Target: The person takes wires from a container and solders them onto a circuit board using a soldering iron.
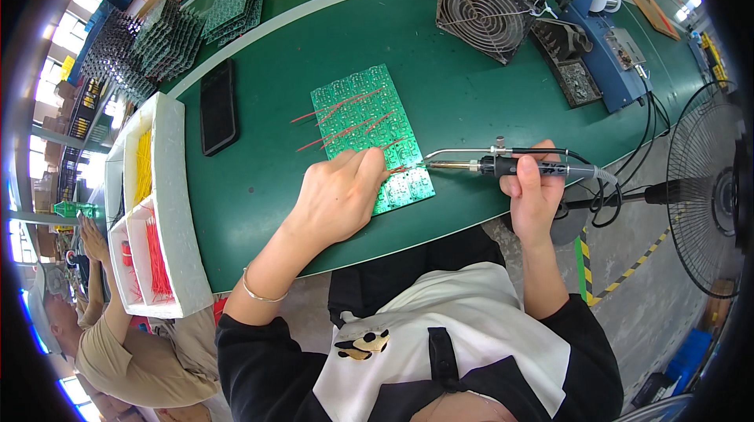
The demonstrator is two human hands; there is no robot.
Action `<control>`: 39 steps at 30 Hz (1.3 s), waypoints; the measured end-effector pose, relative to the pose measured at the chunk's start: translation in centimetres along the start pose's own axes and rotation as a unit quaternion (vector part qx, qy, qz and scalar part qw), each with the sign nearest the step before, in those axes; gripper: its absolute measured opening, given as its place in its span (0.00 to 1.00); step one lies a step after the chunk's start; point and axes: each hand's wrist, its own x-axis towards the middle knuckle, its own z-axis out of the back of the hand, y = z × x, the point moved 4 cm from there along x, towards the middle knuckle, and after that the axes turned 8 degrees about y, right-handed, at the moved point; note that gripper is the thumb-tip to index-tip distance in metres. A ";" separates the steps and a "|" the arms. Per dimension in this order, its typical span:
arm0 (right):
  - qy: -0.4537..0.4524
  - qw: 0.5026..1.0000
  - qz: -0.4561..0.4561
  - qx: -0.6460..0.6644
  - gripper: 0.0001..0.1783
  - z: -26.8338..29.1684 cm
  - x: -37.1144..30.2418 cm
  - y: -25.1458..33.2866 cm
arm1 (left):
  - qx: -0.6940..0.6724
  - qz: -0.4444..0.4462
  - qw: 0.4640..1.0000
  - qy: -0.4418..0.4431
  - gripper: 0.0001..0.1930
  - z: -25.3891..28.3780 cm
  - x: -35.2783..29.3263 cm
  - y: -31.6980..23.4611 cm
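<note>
While the left hand [342, 190] pinches a red wire [399, 170] on the green board [369, 127], the right hand [534, 190] grips a soldering iron [503, 164].

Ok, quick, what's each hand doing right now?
Left hand: curled, fingers pinning a red wire on the green circuit board.
Right hand: closed around the soldering iron.

bench mat [440, 92]: matt green | soldering iron [510, 164]: black plastic grip; shiny metal tip | circuit board [369, 120]: glossy green

A black phone [217, 106] lies on my green worktop [259, 186], just right of a white foam tray [169, 186] of yellow and red wires. Farther off stand a grey fan [481, 10] and stacked green boards [233, 6]. A pedestal fan [707, 190] stands on the floor to my right.
</note>
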 end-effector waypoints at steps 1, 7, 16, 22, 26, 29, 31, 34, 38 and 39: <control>0.000 1.000 0.001 0.000 0.08 0.1 0.0 0.0 | 0.003 0.002 1.000 0.002 0.07 0.1 0.0 0.0; -0.010 0.999 0.012 0.047 0.08 0.4 0.2 0.1 | 0.021 0.012 0.999 -0.024 0.07 0.7 0.0 0.0; -0.016 0.999 0.020 0.041 0.07 0.1 0.4 0.0 | 0.022 0.022 0.999 -0.024 0.08 1.6 -4.6 -2.8; -0.055 0.997 0.016 0.052 0.07 -0.8 0.2 -0.2 | 0.068 0.025 0.997 -0.013 0.10 -0.6 -4.1 -2.5; -0.036 0.997 0.012 0.068 0.06 -1.4 0.1 -0.4 | 0.051 0.024 0.998 -0.032 0.09 -0.7 -3.2 -2.0; -0.040 0.995 -0.006 0.094 0.06 -2.1 0.1 -0.7 | 0.008 0.043 0.998 -0.042 0.07 -0.6 -3.2 -1.3; -0.029 0.995 -0.013 0.093 0.06 -2.8 -0.1 -1.0 | -0.032 0.059 0.996 -0.057 0.06 -0.1 -3.5 -1.0; -0.007 0.996 -0.028 0.087 0.06 -3.6 -0.4 -1.3 | -0.090 0.152 0.979 -0.100 0.04 0.8 -4.8 -0.6; 0.020 0.997 -0.038 0.069 0.07 -4.9 -0.6 -1.2 | -0.152 0.225 0.956 -0.107 0.03 0.3 -5.7 -0.1; 0.024 0.997 -0.040 0.060 0.07 -5.0 -0.7 -1.2 | -0.163 0.234 0.950 -0.125 0.03 0.2 -5.7 -0.1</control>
